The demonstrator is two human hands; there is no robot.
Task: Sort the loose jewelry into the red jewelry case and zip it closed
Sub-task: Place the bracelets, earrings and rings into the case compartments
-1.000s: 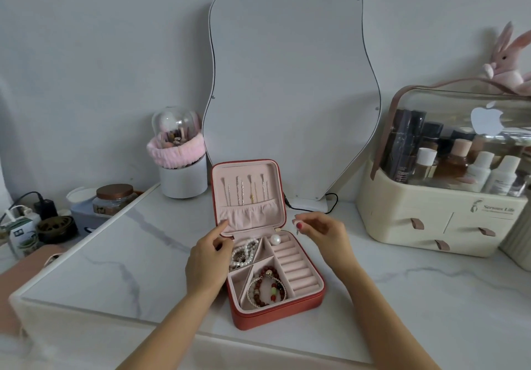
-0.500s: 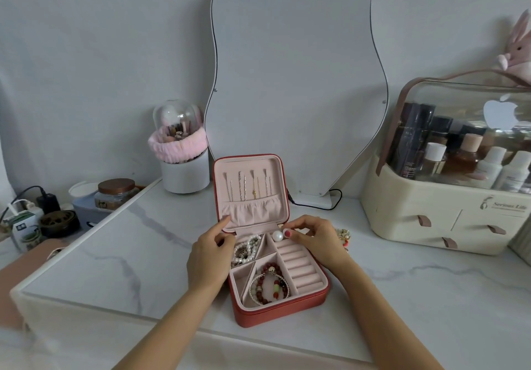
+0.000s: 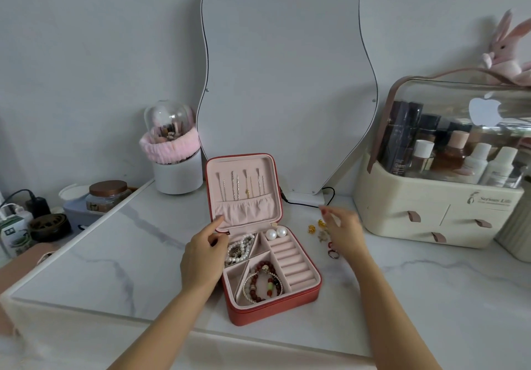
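While the left hand steadies the open red jewelry case mid-table, the empty, loosely spread right hand hovers over tiny loose earrings and ring; light, slippery, best pinched by fingertips, cosmetics organizer crowding nearby

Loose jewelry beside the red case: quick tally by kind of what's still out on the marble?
Gold flower earrings: 2
Pale flower-shaped piece: 1
Rings: 2, one red, one dark; partly behind the right hand
Total: 5 visible, perhaps more hidden under that hand.
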